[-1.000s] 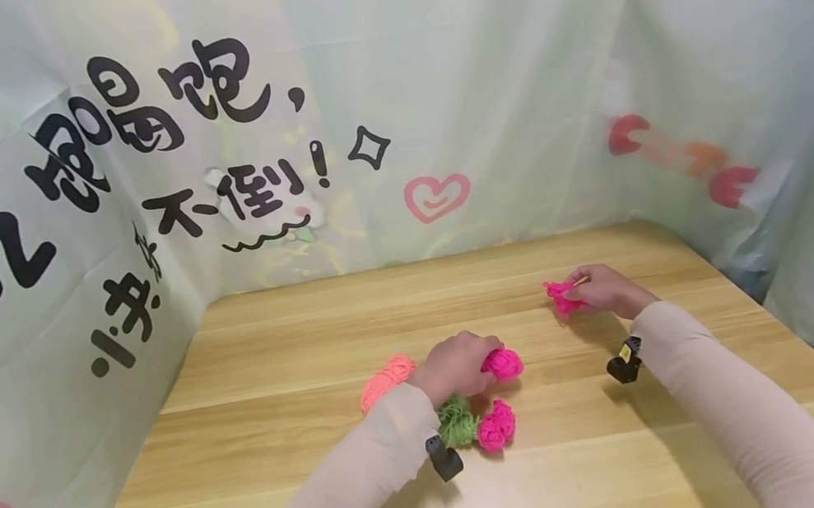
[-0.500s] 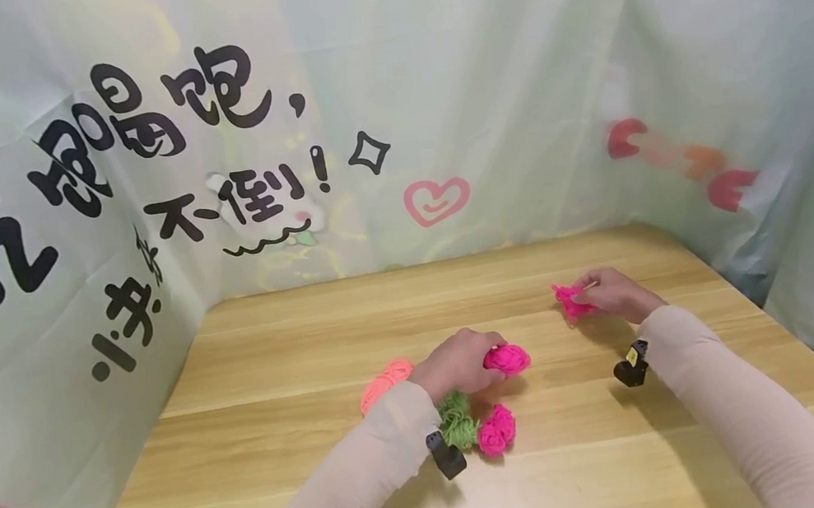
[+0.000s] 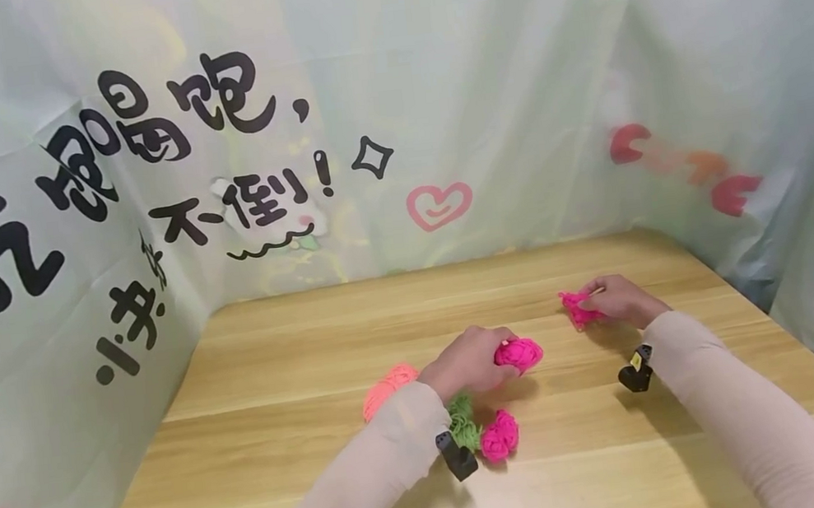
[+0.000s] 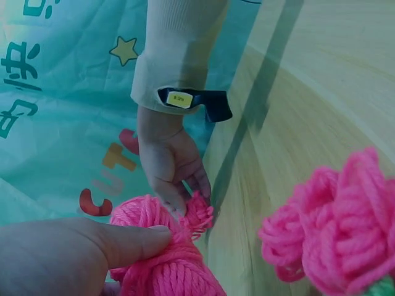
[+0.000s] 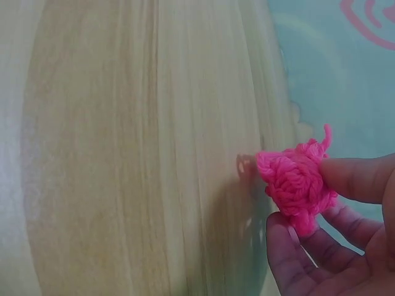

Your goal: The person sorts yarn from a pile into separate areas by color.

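My left hand (image 3: 469, 361) holds a bundle of bright pink yarn (image 3: 519, 355) just over the table. In the left wrist view its thumb lies across the wound strands of that bundle. Farther back and to the right, my right hand (image 3: 625, 300) pinches a small pink crocheted piece (image 5: 298, 185) between thumb and fingers; a short loose strand sticks up from it. Below my left hand lies a pink knotted yarn piece (image 3: 500, 436) beside a green yarn bundle (image 3: 464, 425). An orange yarn skein (image 3: 387, 390), partly hidden by my left arm, lies behind.
The wooden table (image 3: 275, 342) reaches back to a printed cloth (image 3: 533, 108) that hangs behind and at both sides. Black cameras (image 3: 458, 455) are strapped to both wrists, low over the table.
Both hands have drifted slightly to the right, the left with the pink yarn bundle, the right with the crocheted piece. The other yarn pieces keep their places on the table.
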Action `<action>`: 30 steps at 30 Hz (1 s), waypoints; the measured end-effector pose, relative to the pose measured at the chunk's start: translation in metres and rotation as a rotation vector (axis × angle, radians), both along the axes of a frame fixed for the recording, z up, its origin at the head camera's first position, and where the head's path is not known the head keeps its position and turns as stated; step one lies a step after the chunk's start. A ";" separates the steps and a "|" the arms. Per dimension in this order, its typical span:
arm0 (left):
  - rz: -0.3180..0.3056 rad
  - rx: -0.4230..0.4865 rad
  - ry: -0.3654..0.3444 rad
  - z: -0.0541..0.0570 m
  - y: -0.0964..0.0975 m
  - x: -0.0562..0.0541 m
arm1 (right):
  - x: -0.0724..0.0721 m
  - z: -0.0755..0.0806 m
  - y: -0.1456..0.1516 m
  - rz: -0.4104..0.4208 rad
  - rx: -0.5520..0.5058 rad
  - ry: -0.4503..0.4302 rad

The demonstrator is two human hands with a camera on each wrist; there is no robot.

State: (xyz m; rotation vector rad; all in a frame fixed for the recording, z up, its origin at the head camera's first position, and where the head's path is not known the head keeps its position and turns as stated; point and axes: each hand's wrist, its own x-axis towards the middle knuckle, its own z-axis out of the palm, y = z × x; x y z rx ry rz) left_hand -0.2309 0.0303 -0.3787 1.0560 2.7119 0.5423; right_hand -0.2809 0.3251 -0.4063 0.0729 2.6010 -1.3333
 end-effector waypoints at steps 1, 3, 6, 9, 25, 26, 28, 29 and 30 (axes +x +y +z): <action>0.005 0.006 -0.004 0.000 0.001 0.000 | -0.001 0.000 0.000 -0.002 0.009 0.002; 0.019 0.019 -0.012 0.000 0.003 -0.001 | -0.002 0.000 0.001 -0.008 0.017 0.000; 0.052 0.034 -0.027 -0.001 0.006 -0.003 | -0.003 -0.001 0.003 -0.013 0.015 -0.008; 0.086 0.057 -0.056 -0.002 0.009 -0.005 | -0.003 -0.003 0.005 -0.020 0.024 -0.025; 0.238 0.226 -0.215 -0.011 0.022 -0.018 | -0.005 -0.005 0.005 -0.038 0.043 -0.033; 0.244 0.238 -0.228 -0.012 0.022 -0.018 | -0.005 -0.005 0.005 -0.038 0.042 -0.032; 0.250 0.259 -0.243 -0.012 0.024 -0.019 | -0.005 -0.006 0.005 -0.041 0.037 -0.032; 0.253 0.272 -0.250 -0.013 0.024 -0.019 | -0.005 -0.006 0.005 -0.042 0.030 -0.032; 0.258 0.287 -0.257 -0.014 0.025 -0.019 | -0.004 -0.007 0.005 -0.041 0.023 -0.032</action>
